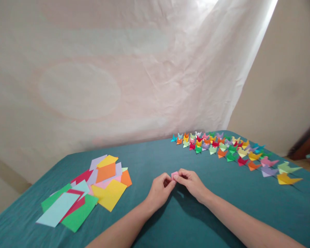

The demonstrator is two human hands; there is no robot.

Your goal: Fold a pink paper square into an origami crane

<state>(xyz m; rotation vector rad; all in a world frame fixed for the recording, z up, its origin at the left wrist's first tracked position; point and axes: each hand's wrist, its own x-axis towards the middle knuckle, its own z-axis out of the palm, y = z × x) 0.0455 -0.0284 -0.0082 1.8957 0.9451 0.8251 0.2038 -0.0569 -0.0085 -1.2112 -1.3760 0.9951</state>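
Note:
Between my two hands is a small folded piece of pink paper (174, 174), held just above the table. My left hand (160, 188) pinches its left side between thumb and fingers. On its right side, my right hand (191, 182) grips it the same way, with the thumb across the front. Only a small part of the pink paper shows; the fingertips cover the rest, so its exact fold is hidden.
A dark green cloth covers the table (150, 155). Loose coloured paper sheets (111, 194) overlap on the left. Rows of small folded paper birds (232, 156) stand at the right and back right. Behind the table hangs a pale curtain (134, 79).

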